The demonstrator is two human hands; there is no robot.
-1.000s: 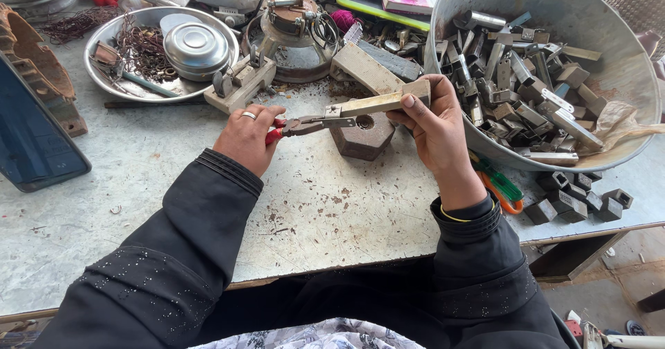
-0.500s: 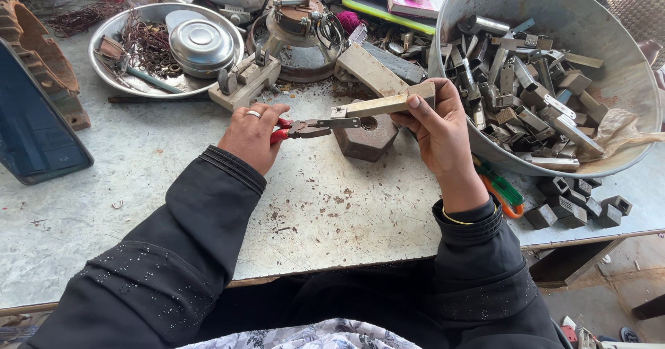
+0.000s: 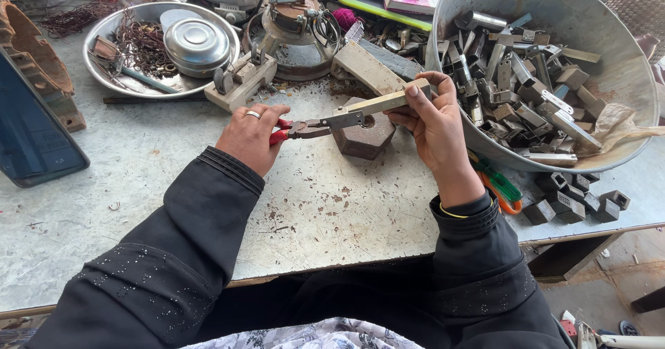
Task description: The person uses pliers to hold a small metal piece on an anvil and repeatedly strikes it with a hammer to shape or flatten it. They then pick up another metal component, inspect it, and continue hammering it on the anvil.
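Observation:
My left hand [image 3: 251, 136], with a ring on one finger, grips red-handled pliers [image 3: 309, 128] whose jaws clamp the near end of a flat metal bar [image 3: 379, 104]. My right hand [image 3: 431, 120] holds the far end of that bar, thumb on top. The bar hovers just above a rusty hexagonal metal block [image 3: 365, 139] that rests on the worn grey table [image 3: 325, 203]. Both arms wear black sleeves.
A large metal basin [image 3: 623, 79] full of several metal parts stands at the right. A round steel tray [image 3: 104, 51] with wire coils and a lid lies at back left. Small dark blocks [image 3: 571, 203] and an orange-green tool [image 3: 502, 193] sit near the right edge.
The hands with the pliers and bar have hardly moved; the view has shifted slightly.

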